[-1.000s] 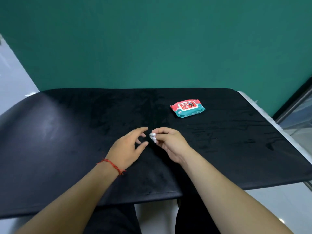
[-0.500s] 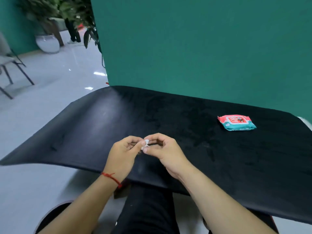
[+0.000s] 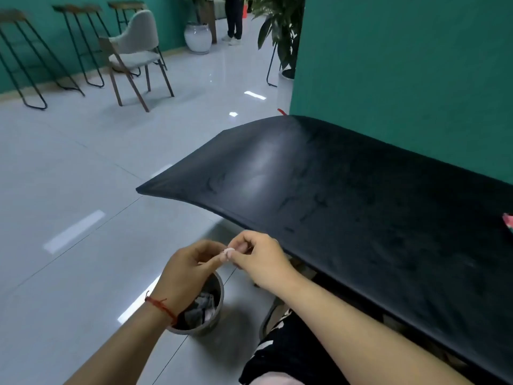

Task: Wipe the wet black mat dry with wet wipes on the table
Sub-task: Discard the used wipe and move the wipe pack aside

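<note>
Grey floor tiles fill the left of the view and a green wall stands behind the black mat (image 3: pixel 347 204). The mat covers the desk completely, so the desk top itself is hidden. Darker streaks and blotches on the mat look like damp patches, so the wiping seems unfinished.

Both hands are off the mat, out over the floor. The left hand (image 3: pixel 188 273) and right hand (image 3: pixel 263 262) meet on 1 small white wad (image 3: pixel 228 252), and the curled fingers (image 3: pixel 241 244) of both pinch it between their tips. A round grey bin (image 3: pixel 212 326) stands on the floor below them, with crumpled grey scraps inside.

This looks like the discard step, getting rid of a spent wipe. The next move would be to bring the wad squarely over the bin's mouth and let both pinches go. A hand would then go back to the pack of wet wipes (image 3: pixel 508 222) for a fresh sheet.

That pack shows only as a red and teal sliver at the right edge, and the rest is cut off, as is the mat's right end. The left wrist covers part of the bin. The wad is too small to tell whether it is a balled wipe or a scrap of something else, and whether it hangs directly above the bin cannot be judged from this angle.
</note>
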`<state>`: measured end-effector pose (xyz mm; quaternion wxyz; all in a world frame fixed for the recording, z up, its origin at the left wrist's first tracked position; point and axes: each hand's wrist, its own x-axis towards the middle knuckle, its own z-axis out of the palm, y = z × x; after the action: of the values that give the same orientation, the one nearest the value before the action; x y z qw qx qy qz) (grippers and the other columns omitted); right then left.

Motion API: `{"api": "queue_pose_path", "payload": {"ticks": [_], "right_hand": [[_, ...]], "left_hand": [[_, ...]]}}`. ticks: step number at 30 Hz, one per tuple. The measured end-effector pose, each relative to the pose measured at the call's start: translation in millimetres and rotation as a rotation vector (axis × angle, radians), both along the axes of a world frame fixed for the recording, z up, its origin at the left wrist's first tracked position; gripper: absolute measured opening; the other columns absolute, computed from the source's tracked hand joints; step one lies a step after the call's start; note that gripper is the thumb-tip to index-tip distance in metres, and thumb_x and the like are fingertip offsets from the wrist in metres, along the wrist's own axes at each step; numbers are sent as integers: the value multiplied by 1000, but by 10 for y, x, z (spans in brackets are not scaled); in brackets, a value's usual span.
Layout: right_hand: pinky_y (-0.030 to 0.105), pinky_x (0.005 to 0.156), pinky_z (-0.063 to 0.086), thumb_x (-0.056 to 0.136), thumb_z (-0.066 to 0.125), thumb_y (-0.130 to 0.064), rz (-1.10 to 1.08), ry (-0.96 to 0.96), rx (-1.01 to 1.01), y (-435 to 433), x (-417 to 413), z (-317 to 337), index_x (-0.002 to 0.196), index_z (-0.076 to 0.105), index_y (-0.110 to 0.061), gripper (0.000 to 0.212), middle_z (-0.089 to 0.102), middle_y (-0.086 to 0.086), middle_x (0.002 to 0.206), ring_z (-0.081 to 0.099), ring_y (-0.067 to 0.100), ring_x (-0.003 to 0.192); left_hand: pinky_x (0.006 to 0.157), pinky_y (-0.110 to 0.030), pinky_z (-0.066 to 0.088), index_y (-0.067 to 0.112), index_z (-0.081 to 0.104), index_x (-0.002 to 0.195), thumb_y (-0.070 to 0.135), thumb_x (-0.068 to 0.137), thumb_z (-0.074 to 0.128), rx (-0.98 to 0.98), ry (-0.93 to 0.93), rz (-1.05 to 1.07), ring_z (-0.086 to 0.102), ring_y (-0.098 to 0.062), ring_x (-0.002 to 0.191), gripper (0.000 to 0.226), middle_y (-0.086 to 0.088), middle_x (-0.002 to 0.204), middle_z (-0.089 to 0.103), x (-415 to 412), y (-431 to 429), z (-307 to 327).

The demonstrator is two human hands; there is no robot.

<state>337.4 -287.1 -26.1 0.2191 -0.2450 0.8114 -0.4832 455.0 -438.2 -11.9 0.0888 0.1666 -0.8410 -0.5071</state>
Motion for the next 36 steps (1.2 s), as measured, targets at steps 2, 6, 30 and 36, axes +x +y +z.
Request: {"api": "queue_pose_path", "payload": {"ticks": [2,6,30,36], "right_hand": [[43,80,63,84,77,-43,48,-52,40,-267,89,-125,90,72,-29,16,72,-5,81,72,16,79],[39,92,61,90,78,-36,122,-171,104,-682,223,-315,100,73,-31,12,75,-10,94,71,10,92],[40,91,63,92,78,-12,-149,-177,-122,974,-478,340,114,76,-33,31,78,-6,108,76,19,96],[39,90,64,92,77,-14,-416,-30,-167,2213,-688,770,112,77,-34,28,78,-7,107,76,19,99]], "left_hand": [[76,-11,53,36,76,100,45,95,72,-101,-22,41,70,2,95,11,24,97,76,153,-206,-143],[85,-26,58,38,74,105,42,95,76,-196,-88,138,70,1,96,11,22,102,75,354,-556,-500],[104,-25,48,22,56,148,30,96,76,-412,31,-60,62,-14,126,56,3,141,64,-734,528,93],[109,-24,45,26,54,151,36,100,70,-466,155,-254,58,-7,130,55,11,145,59,-1315,1488,486]]}}
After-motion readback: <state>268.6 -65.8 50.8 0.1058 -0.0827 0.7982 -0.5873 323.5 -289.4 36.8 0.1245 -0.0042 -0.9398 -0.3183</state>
